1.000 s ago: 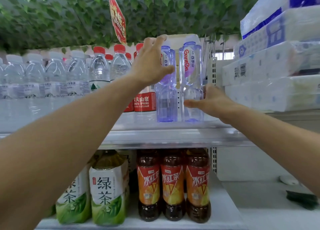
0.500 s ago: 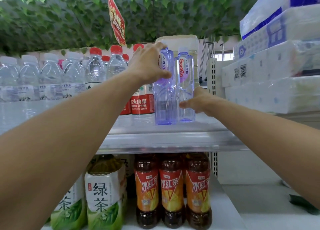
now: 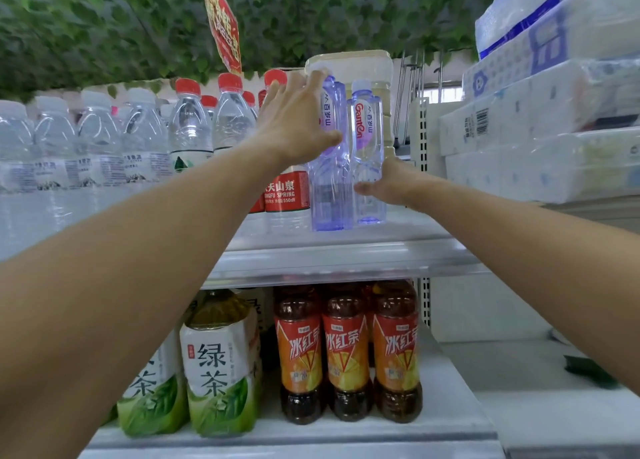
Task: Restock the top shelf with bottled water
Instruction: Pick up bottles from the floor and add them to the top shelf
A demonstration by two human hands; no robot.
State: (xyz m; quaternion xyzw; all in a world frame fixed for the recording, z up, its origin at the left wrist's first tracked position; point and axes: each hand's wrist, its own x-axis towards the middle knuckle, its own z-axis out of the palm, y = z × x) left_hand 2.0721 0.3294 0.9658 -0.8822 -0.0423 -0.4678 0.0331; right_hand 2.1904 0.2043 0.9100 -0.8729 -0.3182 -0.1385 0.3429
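Left hand (image 3: 298,126) and right hand (image 3: 388,183) grip two upright purple bottles (image 3: 367,154).

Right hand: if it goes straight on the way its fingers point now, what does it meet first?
The right hand points leftward at the right Ganten bottle, which its fingers seem to touch already. Past that stands the second purple bottle; depth is unclear.

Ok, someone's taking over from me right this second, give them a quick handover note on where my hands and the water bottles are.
Left hand: grips the upper part of the left purple bottle.
Right hand: holds the lower part of the right purple bottle.
Both bottles stand upright, side by side on the top shelf, next to the red-cap bottles.
Done: both bottles are on the shelf.
Left: let go, fetch more.
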